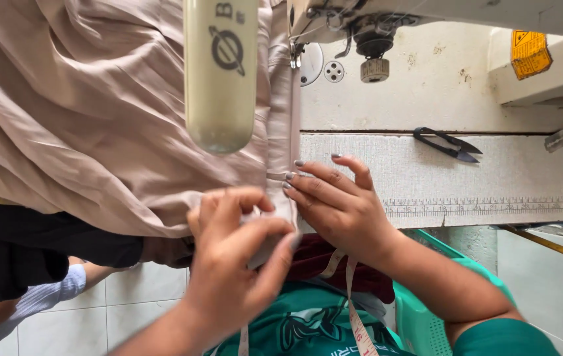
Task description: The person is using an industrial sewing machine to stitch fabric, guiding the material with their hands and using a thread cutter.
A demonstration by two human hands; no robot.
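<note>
Head view is showing the left hand [235, 257] pinching the folded edge of the beige fabric [84, 125] between thumb and fingers, while the right hand [337, 201] is pressing its fingertips [292, 177] flat on the same seam, both hands touching. Fabric is lying on the sewing machine table [492, 178], draping leftward. Black thread snips [447, 144] are resting further right, well apart

**Hidden and cut off**

Top of sewing machine [439, 13] lost past upper edge. Needle area hidden behind beige fabric [77, 112] and blurred pale cylinder [221, 72]. Fabric cropped at left and top. Right hand [340, 204] fingertips partly tucked under folded seam. Tape measure [359, 329] cut at bottom.
</note>
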